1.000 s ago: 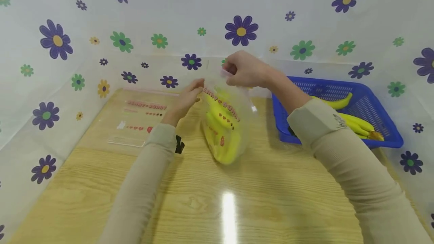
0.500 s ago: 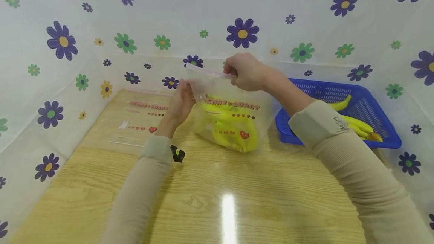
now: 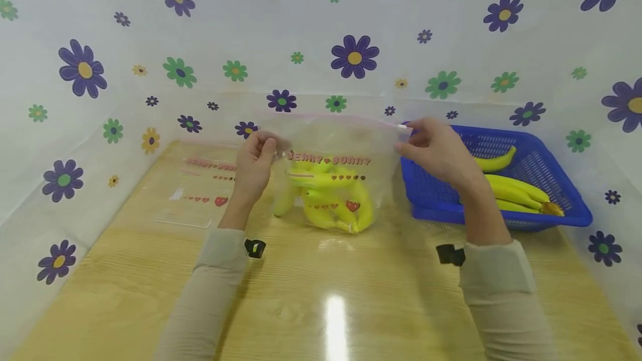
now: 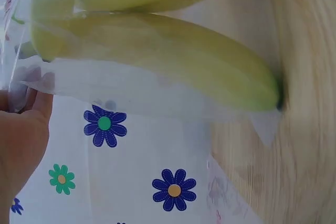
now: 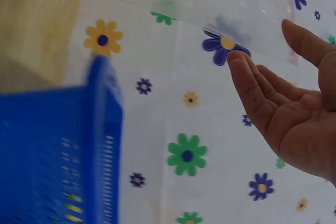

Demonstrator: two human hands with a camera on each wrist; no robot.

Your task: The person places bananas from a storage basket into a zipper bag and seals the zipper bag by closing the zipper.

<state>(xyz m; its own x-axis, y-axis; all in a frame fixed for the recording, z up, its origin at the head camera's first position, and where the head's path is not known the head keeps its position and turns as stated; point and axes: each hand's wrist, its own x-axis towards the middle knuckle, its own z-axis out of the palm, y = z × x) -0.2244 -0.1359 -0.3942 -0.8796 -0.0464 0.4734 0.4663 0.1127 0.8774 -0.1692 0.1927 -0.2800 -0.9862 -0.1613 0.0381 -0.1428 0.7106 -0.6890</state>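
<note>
The bag (image 3: 333,146) I hold is thin, clear plastic with a glossy face, and the bananas (image 3: 326,183) inside look smooth-skinned. The basket (image 3: 577,199) is hard, perforated plastic, the table (image 3: 291,288) smooth, shiny, wood-grained, and my sleeves (image 3: 200,299) matt cloth.
</note>
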